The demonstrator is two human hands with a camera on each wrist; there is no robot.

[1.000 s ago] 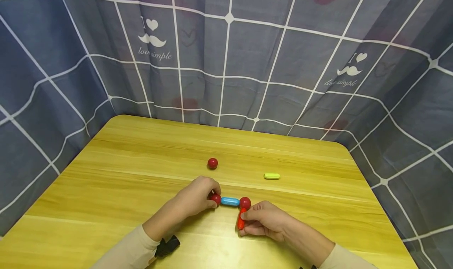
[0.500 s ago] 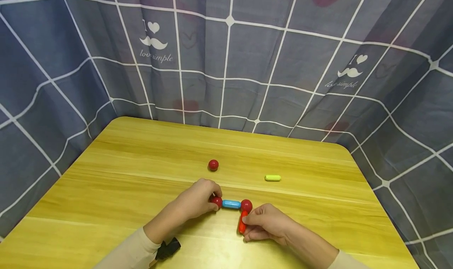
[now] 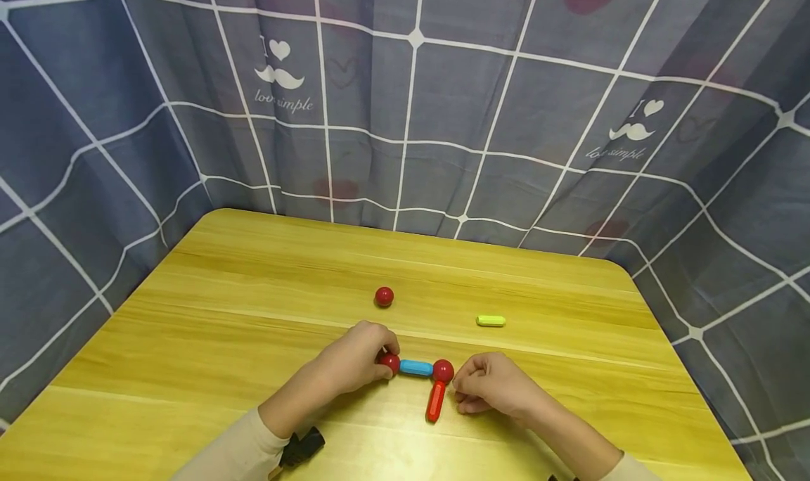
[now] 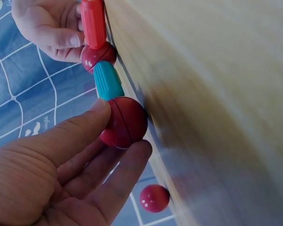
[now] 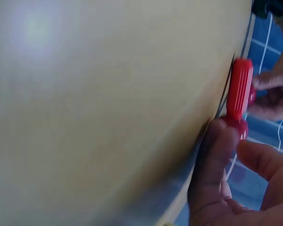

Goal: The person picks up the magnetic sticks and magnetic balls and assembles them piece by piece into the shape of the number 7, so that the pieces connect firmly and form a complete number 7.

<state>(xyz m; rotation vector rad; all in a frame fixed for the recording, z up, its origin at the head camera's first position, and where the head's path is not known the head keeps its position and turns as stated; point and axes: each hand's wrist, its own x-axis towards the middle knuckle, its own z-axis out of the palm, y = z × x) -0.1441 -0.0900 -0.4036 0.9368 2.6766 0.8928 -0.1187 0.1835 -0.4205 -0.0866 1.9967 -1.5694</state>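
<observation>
My left hand (image 3: 357, 354) pinches a dark red ball (image 4: 125, 122) between thumb and fingers. That ball joins one end of a blue rod (image 3: 416, 368), and a second red ball (image 3: 443, 370) sits at the rod's other end. From this second ball a red rod (image 3: 435, 401) runs toward the table's front, forming a corner. Just right of the second ball is my right hand (image 3: 493, 384), loosely bent and holding nothing. In the right wrist view its thumb and fingers are close to that ball; whether they touch it I cannot tell.
Farther back on the wooden table (image 3: 285, 270) lies a loose red ball (image 3: 384, 297). A yellow-green rod (image 3: 491, 321) lies behind my right hand. A grey-blue checked curtain (image 3: 373, 115) surrounds the table's back and sides.
My right hand has let go of the red rod and moved right and slightly back, beside the corner ball. The left hand keeps its grip on the other ball.
</observation>
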